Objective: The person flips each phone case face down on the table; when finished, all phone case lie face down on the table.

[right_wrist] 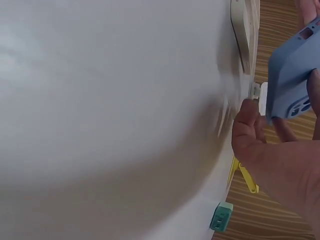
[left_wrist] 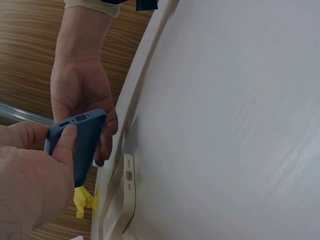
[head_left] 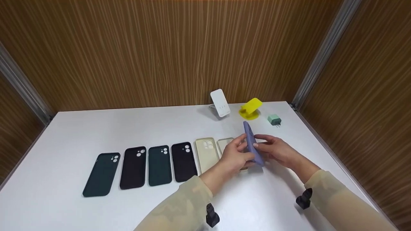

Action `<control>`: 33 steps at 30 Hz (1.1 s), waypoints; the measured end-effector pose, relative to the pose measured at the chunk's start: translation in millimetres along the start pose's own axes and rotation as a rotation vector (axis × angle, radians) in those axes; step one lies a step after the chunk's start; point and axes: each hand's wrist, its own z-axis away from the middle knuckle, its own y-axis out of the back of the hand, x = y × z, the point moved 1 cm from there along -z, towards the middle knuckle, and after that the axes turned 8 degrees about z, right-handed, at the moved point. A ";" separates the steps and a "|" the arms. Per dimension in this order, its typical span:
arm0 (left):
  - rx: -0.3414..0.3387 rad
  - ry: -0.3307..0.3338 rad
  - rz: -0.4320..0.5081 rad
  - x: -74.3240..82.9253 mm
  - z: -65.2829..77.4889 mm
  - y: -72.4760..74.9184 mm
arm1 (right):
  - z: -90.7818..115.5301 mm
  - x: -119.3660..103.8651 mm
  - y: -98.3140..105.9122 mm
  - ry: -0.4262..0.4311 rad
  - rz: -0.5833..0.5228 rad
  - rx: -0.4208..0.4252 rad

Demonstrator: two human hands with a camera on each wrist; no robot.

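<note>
Closest to my head camera are two camouflage sleeves, the left sleeve (head_left: 179,208) and the right sleeve (head_left: 343,199), with a small black device (head_left: 212,216) by one cuff and a matching mount (head_left: 303,199) by the other. Past the cuffs I have the left hand (head_left: 232,157) pinching a lavender-blue phone case (head_left: 250,141); from the left wrist I see its thumb over the hollow inner side. The right hand (head_left: 276,150) has its fingers bent, touching the outer side near the camera cutouts; whether they grip I can't tell. The case sits between the hands, tilted up on edge above the table (head_left: 154,128).

Just under and left of it I get a pale, thin-framed case (head_left: 225,141), partly covered by the left hand. Going left from there, the row runs: a cream case (head_left: 207,155), a black case (head_left: 184,163), a dark green case (head_left: 160,166), a second black case (head_left: 133,168) and, slanting at the end, a second green case (head_left: 101,176).

Beyond the hands, toward the back edge, I see a white stand (head_left: 220,102), a yellow stand (head_left: 252,105) and a mint plug adapter (head_left: 274,119) with its prongs toward me. Wood-grain panels (head_left: 160,54) rise behind.
</note>
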 end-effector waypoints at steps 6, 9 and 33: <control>-0.015 0.016 0.006 -2.3 -1.7 1.1 | 0.8 -0.9 2.8 -0.013 0.000 0.021; -0.014 0.024 -0.019 -1.8 -3.0 2.7 | 1.5 -1.3 5.1 -0.020 0.023 0.046; 0.122 -0.092 -0.455 -16.0 -25.7 9.5 | 0.5 7.5 17.3 -0.016 0.193 0.116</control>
